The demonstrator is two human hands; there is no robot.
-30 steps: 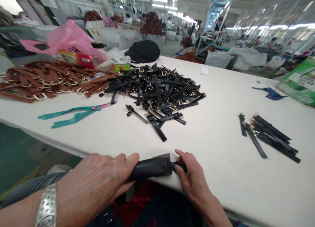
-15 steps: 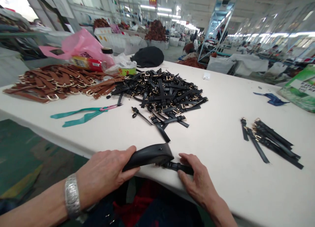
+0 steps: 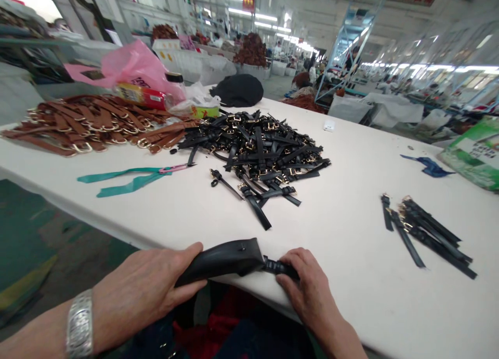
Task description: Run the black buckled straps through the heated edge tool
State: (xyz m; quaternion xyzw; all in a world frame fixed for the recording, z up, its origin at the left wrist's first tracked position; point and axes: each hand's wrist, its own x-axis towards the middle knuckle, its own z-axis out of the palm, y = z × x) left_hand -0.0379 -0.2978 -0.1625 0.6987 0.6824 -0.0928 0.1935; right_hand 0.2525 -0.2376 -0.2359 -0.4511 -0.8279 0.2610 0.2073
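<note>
At the table's front edge my left hand [image 3: 152, 283] is closed around a broad, folded black leather strap [image 3: 226, 258], thumb above and fingers below. Its squared end points right and has a small dark stud or hole. A narrow black buckle strap [image 3: 273, 265] reaches from that end into my right hand [image 3: 306, 283], which pinches it between thumb and fingers. The buckle and the join are hidden under the broad strap. Beyond the hands lies a heap of short black buckle straps [image 3: 259, 146] with gold-coloured buckles, a few loose ones at its near side.
Several black straps [image 3: 432, 234] lie in a bunch at the right. Brown buckle straps [image 3: 86, 122] are piled at the left, before a pink bag [image 3: 132, 65]. Scissors with teal-wrapped handles [image 3: 132, 180] lie nearer. A green package [image 3: 475, 151] stands far right.
Both hands have shifted a little left and down with the straps. The broad strap's end has turned to lie flatter, covering the buckle area. My right fingers have closed further around the narrow strap.
</note>
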